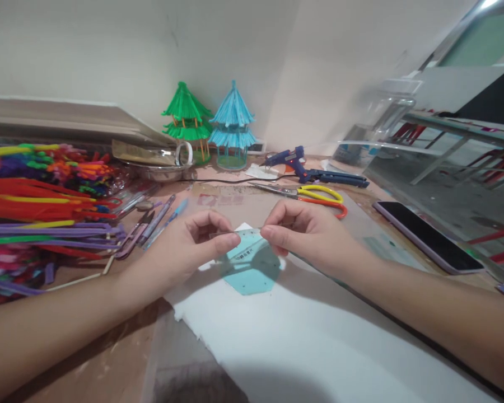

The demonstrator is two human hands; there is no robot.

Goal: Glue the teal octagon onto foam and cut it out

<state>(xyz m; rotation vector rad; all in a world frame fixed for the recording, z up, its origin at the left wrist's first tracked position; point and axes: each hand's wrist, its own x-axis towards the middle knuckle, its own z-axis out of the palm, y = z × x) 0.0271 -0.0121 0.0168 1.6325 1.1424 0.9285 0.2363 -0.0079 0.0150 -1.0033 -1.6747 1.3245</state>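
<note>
Your left hand (205,238) and right hand (304,229) each pinch a thin strand (247,230) over the teal hexagon (252,277) at the frame's centre. Scissors (319,196) lie just beyond your right hand, a glue gun (294,162) behind them. Pipe cleaners (42,201) crowd the left; a phone (428,235) lies at right.

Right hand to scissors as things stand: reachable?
Probably yes: the scissors lie just beyond the right hand, loops toward its side, and nothing visible stands between. Its pinch would likely have to open first.
</note>
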